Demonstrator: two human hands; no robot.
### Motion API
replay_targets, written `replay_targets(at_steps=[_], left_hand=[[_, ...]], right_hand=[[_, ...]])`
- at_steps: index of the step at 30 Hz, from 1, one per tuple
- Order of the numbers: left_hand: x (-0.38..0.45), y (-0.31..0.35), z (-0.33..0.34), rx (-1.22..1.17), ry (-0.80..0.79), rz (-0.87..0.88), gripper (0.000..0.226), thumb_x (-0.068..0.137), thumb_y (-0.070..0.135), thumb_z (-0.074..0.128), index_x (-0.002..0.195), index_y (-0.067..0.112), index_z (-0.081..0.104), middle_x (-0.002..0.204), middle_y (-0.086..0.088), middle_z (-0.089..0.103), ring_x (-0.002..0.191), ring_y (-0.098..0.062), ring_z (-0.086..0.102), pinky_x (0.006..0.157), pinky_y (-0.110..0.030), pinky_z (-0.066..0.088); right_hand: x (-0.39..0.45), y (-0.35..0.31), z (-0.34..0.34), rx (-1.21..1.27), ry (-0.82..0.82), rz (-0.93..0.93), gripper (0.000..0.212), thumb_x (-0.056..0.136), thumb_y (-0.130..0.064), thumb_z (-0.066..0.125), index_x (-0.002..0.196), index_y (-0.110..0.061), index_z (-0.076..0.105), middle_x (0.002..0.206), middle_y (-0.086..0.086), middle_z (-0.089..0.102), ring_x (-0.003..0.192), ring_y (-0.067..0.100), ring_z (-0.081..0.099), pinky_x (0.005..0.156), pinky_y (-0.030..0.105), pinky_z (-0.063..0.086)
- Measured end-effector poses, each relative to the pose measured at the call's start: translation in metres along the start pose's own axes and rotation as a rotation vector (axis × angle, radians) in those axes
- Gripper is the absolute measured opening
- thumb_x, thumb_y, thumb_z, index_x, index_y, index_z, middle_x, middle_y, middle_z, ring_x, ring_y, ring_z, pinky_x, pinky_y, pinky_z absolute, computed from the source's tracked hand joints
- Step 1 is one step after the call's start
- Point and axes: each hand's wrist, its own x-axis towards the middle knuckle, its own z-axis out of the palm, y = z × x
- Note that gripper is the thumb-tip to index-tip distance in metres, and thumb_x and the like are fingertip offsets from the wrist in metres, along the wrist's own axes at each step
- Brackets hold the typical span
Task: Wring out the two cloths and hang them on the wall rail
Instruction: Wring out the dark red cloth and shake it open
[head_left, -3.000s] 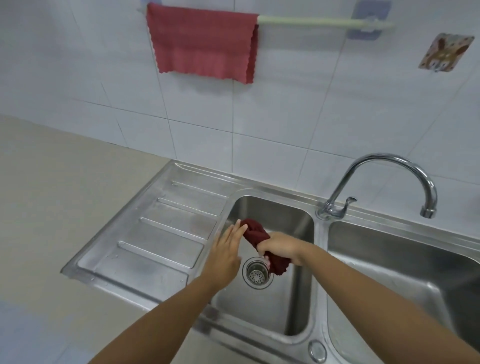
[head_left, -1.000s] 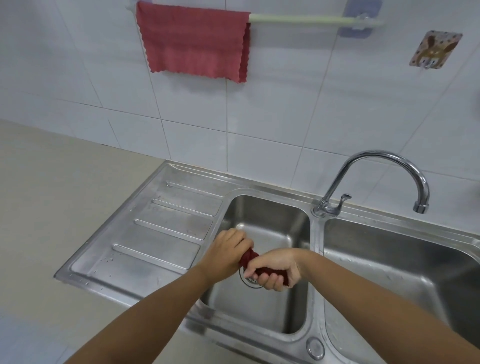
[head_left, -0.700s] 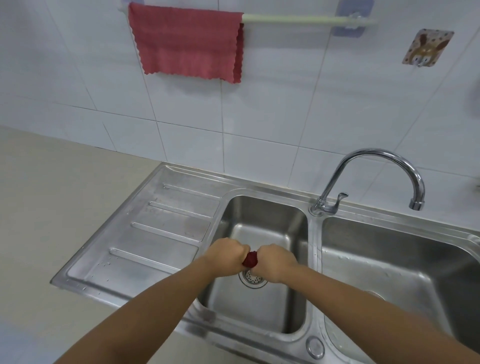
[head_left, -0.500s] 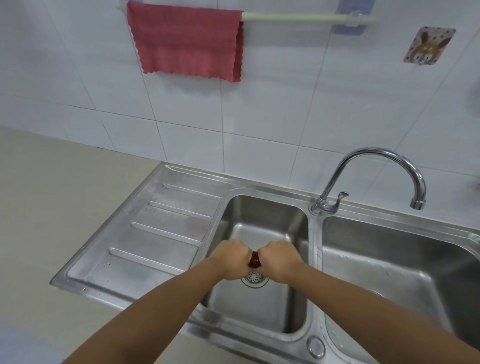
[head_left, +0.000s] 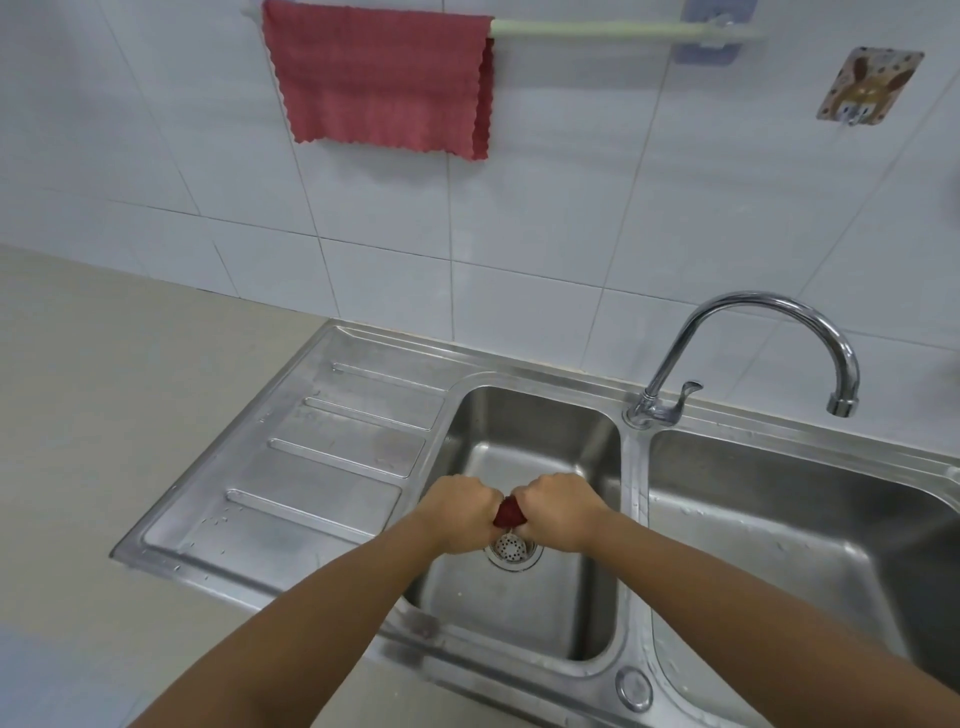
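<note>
— While both fists are shut tight, where is the dark red cloth (head_left: 508, 512)?

— It is squeezed between them. The left hand (head_left: 457, 512) grips one end and the right hand (head_left: 558, 512) grips the other. Only a little bit of cloth peeks out in the gap between the two fists. The rest is hidden inside the hands.

— Are the hands close together?

— Yes, almost touching. Both are closed all the way round the cloth, with the knuckles facing up.

— What is under them?

— The small left bowl of the steel sink (head_left: 535, 415). The round drain (head_left: 511, 548) with little holes sits right below the cloth.

— What else is around?

— A ribbed draining board (head_left: 311, 467) lies to the left of the bowl. A bigger bowl (head_left: 789, 540) lies to the right, with water drops on it. A curved shiny tap (head_left: 748, 338) stands behind, between the two bowls, and its spout points over the big bowl.

— And the other cloth?

— A lighter red cloth (head_left: 382, 83) hangs folded over the pale green rail (head_left: 613, 28) high on the white tiled wall. It covers the left part of the rail. The right part of the rail is bare.

— Anything else on the wall?

— A small hook with a bunny picture (head_left: 870, 85), to the right of the rail.
</note>
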Motion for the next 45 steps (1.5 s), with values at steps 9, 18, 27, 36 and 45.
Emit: replay_targets(at_steps=[9,18,27,36,45], left_hand=[[-0.017,-0.018,0.011,-0.343,0.113,-0.289,0.028,0.081,0.032,0.060,0.102,0.018,0.048,0.098,-0.003,0.057,0.085,-0.020,0.058,0.077,-0.035,0.052],[-0.024,0.014,-0.014,-1.066,0.125,-0.329,0.046,0.081,0.027,0.065,0.124,0.028,0.051,0.132,0.000,0.056,0.118,-0.018,0.055,0.103,-0.042,0.045],[-0.036,0.004,-0.029,-1.291,0.368,-0.522,0.024,0.086,0.030,0.068,0.104,0.015,0.065,0.101,-0.002,0.072,0.099,-0.020,0.066,0.100,-0.044,0.047],[-0.038,0.014,-0.070,-1.276,0.462,-0.413,0.019,0.083,0.030,0.071,0.095,0.014,0.070,0.099,-0.010,0.074,0.099,-0.027,0.068,0.096,-0.044,0.051],[-0.027,0.029,-0.090,-1.073,0.509,-0.353,0.023,0.078,0.030,0.076,0.069,0.016,0.060,0.058,0.010,0.054,0.053,-0.008,0.050,0.059,-0.023,0.047]], right_hand=[[-0.012,0.006,-0.006,0.992,0.027,0.218,0.038,0.076,-0.008,0.073,0.105,-0.023,0.052,0.098,0.004,0.063,0.083,0.018,0.065,0.078,0.037,0.057],[-0.027,-0.005,-0.032,1.327,0.090,0.290,0.020,0.091,-0.003,0.060,0.092,-0.021,0.066,0.085,0.009,0.067,0.072,0.015,0.064,0.070,0.021,0.058],[-0.042,0.025,-0.048,1.349,0.259,0.473,0.006,0.088,-0.004,0.065,0.085,-0.008,0.064,0.085,0.016,0.069,0.067,0.020,0.067,0.062,0.023,0.058],[-0.056,0.049,-0.048,0.834,0.265,0.504,0.020,0.092,-0.009,0.057,0.098,-0.011,0.076,0.106,0.004,0.074,0.098,0.018,0.067,0.091,0.030,0.050],[-0.053,0.013,-0.119,1.318,0.373,0.361,0.027,0.088,-0.036,0.064,0.096,-0.011,0.071,0.083,0.000,0.069,0.072,0.015,0.058,0.069,0.026,0.048]])
